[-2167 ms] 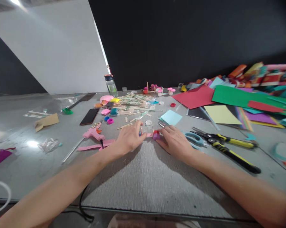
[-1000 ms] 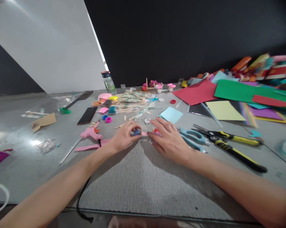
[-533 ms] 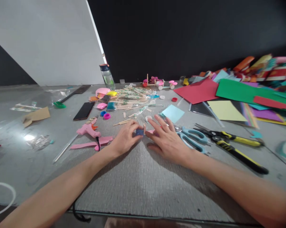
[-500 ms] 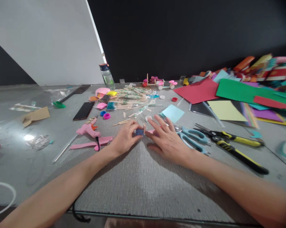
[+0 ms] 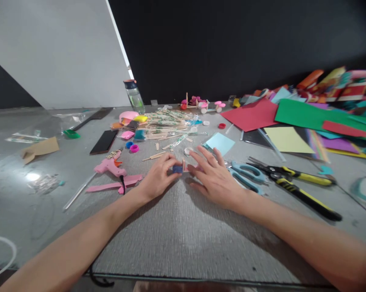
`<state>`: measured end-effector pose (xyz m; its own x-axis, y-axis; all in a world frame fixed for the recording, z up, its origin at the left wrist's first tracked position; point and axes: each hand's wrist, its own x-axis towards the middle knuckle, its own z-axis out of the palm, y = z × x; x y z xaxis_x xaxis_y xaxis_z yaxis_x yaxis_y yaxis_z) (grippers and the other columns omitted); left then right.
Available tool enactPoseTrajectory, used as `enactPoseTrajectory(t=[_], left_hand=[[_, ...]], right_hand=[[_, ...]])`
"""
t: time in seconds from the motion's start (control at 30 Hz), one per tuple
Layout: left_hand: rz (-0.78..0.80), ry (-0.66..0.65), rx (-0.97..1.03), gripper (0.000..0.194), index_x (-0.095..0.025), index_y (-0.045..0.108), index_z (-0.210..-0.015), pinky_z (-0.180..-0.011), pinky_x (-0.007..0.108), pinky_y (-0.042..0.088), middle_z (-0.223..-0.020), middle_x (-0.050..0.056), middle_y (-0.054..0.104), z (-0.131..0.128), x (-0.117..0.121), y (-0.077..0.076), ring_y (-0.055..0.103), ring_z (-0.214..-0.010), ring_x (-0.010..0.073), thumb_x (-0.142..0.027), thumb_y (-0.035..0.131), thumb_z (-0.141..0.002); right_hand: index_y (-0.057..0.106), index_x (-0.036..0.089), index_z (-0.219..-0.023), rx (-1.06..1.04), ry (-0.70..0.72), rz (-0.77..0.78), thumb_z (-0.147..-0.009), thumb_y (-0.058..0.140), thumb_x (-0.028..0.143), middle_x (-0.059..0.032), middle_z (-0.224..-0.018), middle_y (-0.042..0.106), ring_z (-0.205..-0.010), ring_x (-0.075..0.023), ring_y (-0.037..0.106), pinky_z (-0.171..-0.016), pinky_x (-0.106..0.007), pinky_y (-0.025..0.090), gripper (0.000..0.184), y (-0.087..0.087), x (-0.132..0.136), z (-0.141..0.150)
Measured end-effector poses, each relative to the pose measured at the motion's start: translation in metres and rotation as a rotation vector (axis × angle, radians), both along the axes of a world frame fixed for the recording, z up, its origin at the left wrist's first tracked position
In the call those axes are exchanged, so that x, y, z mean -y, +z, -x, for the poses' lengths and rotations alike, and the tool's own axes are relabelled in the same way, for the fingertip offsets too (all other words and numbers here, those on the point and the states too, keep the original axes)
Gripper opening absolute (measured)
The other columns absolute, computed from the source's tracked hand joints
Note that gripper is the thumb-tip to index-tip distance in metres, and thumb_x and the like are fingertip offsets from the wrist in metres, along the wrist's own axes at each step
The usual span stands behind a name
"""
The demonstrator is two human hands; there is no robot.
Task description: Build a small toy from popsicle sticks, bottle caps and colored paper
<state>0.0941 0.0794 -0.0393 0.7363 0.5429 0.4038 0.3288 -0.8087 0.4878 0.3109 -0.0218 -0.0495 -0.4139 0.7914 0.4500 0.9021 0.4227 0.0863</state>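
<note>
Near the middle of the table, my left hand (image 5: 158, 175) pinches a small dark blue piece (image 5: 177, 168) between thumb and fingers. A thin, light-brown upright edge (image 5: 183, 164) stands at the right side of that piece. My right hand (image 5: 215, 176) lies palm down with its fingers spread, close beside the blue piece. Under its fingertips a bit of something pink (image 5: 186, 168) shows; most of it is hidden. Blue-handled scissors (image 5: 246, 173) lie just right of my right hand, their blades partly covered. A white bottle cap (image 5: 188, 151) sits just beyond the fingers.
A pink glue gun (image 5: 109, 167) and pink strips (image 5: 110, 185) lie left. Yellow-black pliers (image 5: 304, 194) rest right. Behind are wrapped wooden sticks (image 5: 167, 123), a phone (image 5: 103, 142), a water bottle (image 5: 134, 97), light-blue paper (image 5: 220, 143) and coloured sheets (image 5: 316, 115).
The whole view has shifted slightly. Both hands keep nearly the same pose, with the blue piece still in my left fingers.
</note>
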Motion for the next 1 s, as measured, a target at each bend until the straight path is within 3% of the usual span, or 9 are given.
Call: enactPoseTrajectory(t=[0.23,0.43,0.57,0.67,0.8,1.0], left_hand=[[-0.018,-0.002,0.005,0.017,-0.020,0.066,-0.111,-0.099,0.040,0.052,-0.111,0.006,0.060,0.000,-0.002,-0.003,0.060,-0.107,0.0219,-0.016,0.066,-0.095],[-0.016,0.002,0.018,0.020,-0.020,0.065,-0.115,-0.100,0.041,0.052,-0.113,0.007,0.061,-0.001,-0.002,-0.005,0.061,-0.108,0.0227,-0.019,0.065,-0.096],[-0.012,-0.002,0.022,0.022,-0.021,0.065,-0.118,-0.103,0.042,0.051,-0.117,0.008,0.061,0.001,-0.002,-0.005,0.061,-0.112,0.0237,-0.023,0.066,-0.096],[0.002,-0.007,0.017,0.029,-0.021,0.062,-0.123,-0.107,0.044,0.049,-0.124,0.009,0.061,0.004,-0.003,-0.006,0.060,-0.119,0.0251,-0.025,0.067,-0.095],[0.032,-0.026,0.004,0.029,-0.022,0.064,-0.123,-0.105,0.044,0.049,-0.123,0.008,0.066,0.003,-0.005,-0.005,0.062,-0.117,0.0248,-0.023,0.068,-0.094],[0.047,-0.054,0.017,0.027,-0.022,0.068,-0.120,-0.105,0.044,0.049,-0.123,0.008,0.070,0.002,-0.007,-0.008,0.064,-0.117,0.0236,-0.017,0.066,-0.094]], right_hand=[[0.055,0.015,-0.146,0.019,0.005,0.039,-0.100,0.062,0.043,-0.0176,-0.165,0.038,-0.156,-0.0428,0.021,-0.123,-0.072,0.019,0.055,-0.001,-0.002,0.004],[0.059,0.014,-0.142,0.027,0.007,0.055,-0.101,0.060,0.044,-0.0173,-0.165,0.039,-0.156,-0.0421,0.021,-0.123,-0.072,0.020,0.051,0.001,0.002,0.005],[0.065,0.016,-0.130,0.003,0.005,-0.018,-0.102,0.058,0.034,-0.0161,-0.161,0.045,-0.154,-0.0388,0.028,-0.123,-0.069,0.020,0.034,0.007,0.005,-0.002],[0.062,0.014,-0.134,-0.060,-0.038,-0.073,-0.103,0.056,0.029,-0.0181,-0.152,0.055,-0.145,-0.0363,0.040,-0.120,-0.063,0.027,0.035,0.014,0.004,-0.015],[0.065,0.012,-0.126,-0.126,-0.104,0.012,-0.098,0.066,0.034,-0.0168,-0.130,0.070,-0.123,-0.0372,0.055,-0.097,-0.052,0.044,0.035,0.017,-0.004,-0.034],[0.072,0.019,-0.106,-0.131,-0.069,0.080,-0.097,0.066,0.024,-0.0083,-0.105,0.077,-0.111,-0.0317,0.061,-0.091,-0.045,0.041,0.012,0.012,-0.012,-0.041]])
